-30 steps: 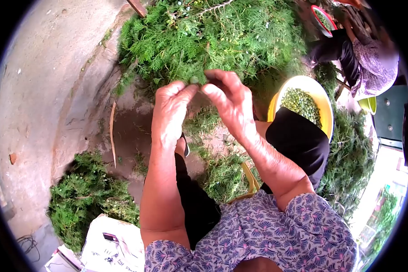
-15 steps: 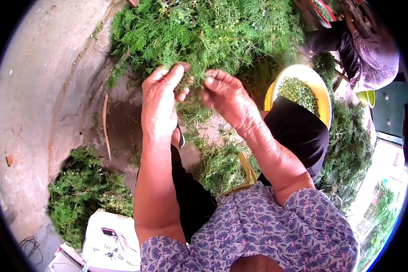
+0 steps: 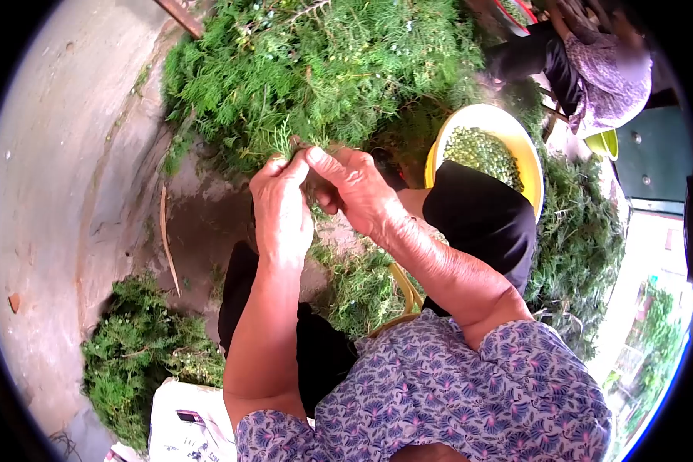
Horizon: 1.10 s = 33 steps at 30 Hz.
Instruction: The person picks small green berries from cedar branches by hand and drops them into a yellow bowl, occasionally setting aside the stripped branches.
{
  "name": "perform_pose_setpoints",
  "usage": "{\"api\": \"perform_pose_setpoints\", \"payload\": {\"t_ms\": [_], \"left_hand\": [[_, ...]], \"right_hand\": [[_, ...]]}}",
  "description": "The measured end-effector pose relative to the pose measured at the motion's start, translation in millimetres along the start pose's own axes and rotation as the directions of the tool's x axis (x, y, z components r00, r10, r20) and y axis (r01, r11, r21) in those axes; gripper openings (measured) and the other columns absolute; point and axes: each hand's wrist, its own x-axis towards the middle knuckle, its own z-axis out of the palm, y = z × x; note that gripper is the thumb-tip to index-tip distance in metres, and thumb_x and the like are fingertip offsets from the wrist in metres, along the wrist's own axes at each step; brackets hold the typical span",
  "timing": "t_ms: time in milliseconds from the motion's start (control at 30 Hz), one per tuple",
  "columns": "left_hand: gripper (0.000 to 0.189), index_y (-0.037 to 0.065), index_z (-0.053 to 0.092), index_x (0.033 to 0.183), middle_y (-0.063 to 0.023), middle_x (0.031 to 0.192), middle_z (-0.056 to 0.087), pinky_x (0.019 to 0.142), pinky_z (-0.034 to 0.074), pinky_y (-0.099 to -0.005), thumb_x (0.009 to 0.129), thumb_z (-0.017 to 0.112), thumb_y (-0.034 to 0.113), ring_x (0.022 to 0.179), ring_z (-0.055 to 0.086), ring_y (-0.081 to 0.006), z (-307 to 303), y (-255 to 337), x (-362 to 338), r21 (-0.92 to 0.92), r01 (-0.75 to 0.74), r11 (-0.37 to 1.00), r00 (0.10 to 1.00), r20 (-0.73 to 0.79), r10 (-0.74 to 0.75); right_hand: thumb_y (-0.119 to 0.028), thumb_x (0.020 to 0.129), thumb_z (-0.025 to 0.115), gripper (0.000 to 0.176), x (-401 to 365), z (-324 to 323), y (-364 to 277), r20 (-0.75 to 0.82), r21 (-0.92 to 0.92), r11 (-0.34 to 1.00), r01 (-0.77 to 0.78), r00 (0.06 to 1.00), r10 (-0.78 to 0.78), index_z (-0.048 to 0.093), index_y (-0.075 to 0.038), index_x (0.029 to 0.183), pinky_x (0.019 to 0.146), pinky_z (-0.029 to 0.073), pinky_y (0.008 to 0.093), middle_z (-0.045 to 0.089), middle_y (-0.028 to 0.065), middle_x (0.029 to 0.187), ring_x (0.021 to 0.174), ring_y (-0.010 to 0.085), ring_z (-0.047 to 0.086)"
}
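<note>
My left hand [image 3: 282, 206] is closed around a green conifer sprig [image 3: 282, 142], whose feathery tips stick up above the fingers. My right hand [image 3: 359, 189] is beside it, thumb and fingers pinched together near the left thumb. What the right fingertips grip is mostly hidden behind the hand. Just beyond both hands rises a large heap of conifer branches [image 3: 316, 69] with small pale berries among the leaves. To the right, by my knee, stands a yellow bucket [image 3: 537, 165] holding many small green berries [image 3: 481, 152].
Another person in a purple patterned top [image 3: 604, 77] sits at the upper right near a red-rimmed basin [image 3: 516, 17]. Cut branches [image 3: 142, 339] lie at the lower left and more greenery [image 3: 577, 246] at right. A white sack [image 3: 181, 439] carries a phone [image 3: 190, 416].
My right hand has come in to meet the left, and its fingers now touch or overlap the left ones. The view has shifted slightly, moving the bucket leftward in it.
</note>
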Motion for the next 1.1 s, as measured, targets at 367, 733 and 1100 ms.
{"api": "perform_pose_setpoints", "payload": {"t_ms": [367,733,1100], "left_hand": [[0.029,-0.004,0.051,0.111,-0.0125,0.106,0.056,0.081,0.042,-0.0286,0.083,0.055,0.003,0.094,0.053,-0.0182,7.0,-19.7,-8.9,0.248,0.043,0.968,0.999,-0.018,-0.039],[0.031,0.003,0.056,0.112,-0.0098,0.115,0.056,0.097,0.037,-0.0383,0.084,0.060,0.018,0.111,0.050,-0.0224,-20.9,30.2,22.8,0.169,-0.070,0.983,0.975,-0.198,0.104],[0.027,-0.002,0.055,0.108,-0.0127,0.108,0.058,0.092,0.043,-0.0365,0.085,0.059,0.012,0.102,0.055,-0.0228,-29.5,53.5,28.4,-0.021,-0.128,0.992,0.927,-0.358,0.112]], "right_hand": [[-0.025,0.083,0.064,0.022,-36.5,-46.0,22.5,-0.017,-0.380,0.914,-0.142,0.989,0.146,0.061,-0.003,0.086,0.044,0.041,0.0262,0.056,0.0037,0.059,0.048,0.0115,0.051],[-0.015,0.080,0.064,0.033,-123.6,-99.6,-53.5,0.168,-0.912,0.273,0.306,0.886,-0.431,0.058,-0.007,0.112,0.055,0.048,0.0243,0.064,0.0116,0.087,0.076,0.0130,0.064],[-0.018,0.082,0.059,0.028,-89.6,-174.9,-135.5,0.023,-0.998,0.037,0.049,0.857,-0.515,0.061,-0.002,0.104,0.088,0.041,0.0303,0.061,0.0141,0.105,0.099,0.0240,0.057]]}}
